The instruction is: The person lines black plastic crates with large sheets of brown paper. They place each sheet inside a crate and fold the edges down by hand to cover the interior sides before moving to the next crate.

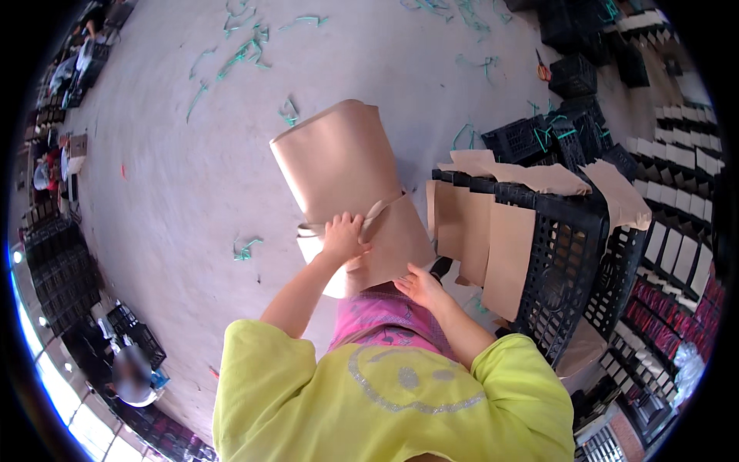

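Observation:
A thick bundle of brown kraft paper sheets (339, 165) is in front of my body, curved over at its far end. A twisted paper strip (377, 212) runs across its middle. My left hand (346, 239) is closed at this strip, fingers curled, on top of the bundle. At the bundle's near right corner, my right hand (422, 286) holds the edge, with some fingers hidden below the paper. To the right stands a black plastic crate (558, 269) lined with brown paper sheets (509, 258); neither hand touches it.
Torn brown paper (539, 177) lies over the crate's rim. More black crates (512, 142) are heaped beyond it. Green strap scraps (246, 54) litter the grey floor (169, 169). Orange-handled scissors (543, 71) lie at the far right. Stacked crates line both sides, with people at the left.

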Demonstrator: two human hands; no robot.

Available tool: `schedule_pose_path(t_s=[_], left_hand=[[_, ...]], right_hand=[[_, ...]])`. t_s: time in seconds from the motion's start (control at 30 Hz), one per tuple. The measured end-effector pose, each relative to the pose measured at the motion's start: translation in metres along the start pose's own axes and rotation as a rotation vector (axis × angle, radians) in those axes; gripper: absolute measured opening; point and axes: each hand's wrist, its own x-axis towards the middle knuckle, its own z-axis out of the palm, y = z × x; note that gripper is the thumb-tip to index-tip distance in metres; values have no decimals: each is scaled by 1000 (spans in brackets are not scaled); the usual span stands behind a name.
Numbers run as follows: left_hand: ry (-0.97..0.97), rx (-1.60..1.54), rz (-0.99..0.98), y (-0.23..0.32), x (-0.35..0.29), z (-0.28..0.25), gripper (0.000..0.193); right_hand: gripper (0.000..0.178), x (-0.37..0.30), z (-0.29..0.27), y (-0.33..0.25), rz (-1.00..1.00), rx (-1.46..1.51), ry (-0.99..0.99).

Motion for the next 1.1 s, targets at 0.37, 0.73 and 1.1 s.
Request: schedule_pose_path(t_s=[0.37, 0.73, 1.1], left_hand=[[-45, 159, 44, 6, -1, -17, 79], [9, -367, 76, -18, 33, -35, 56], [-202, -511, 147, -8, 46, -33, 57]], right_hand=[[22, -28, -9, 39, -11, 77, 38], [10, -10, 19, 2, -365, -297, 149], [20, 15, 15, 1, -605, -631, 344]])
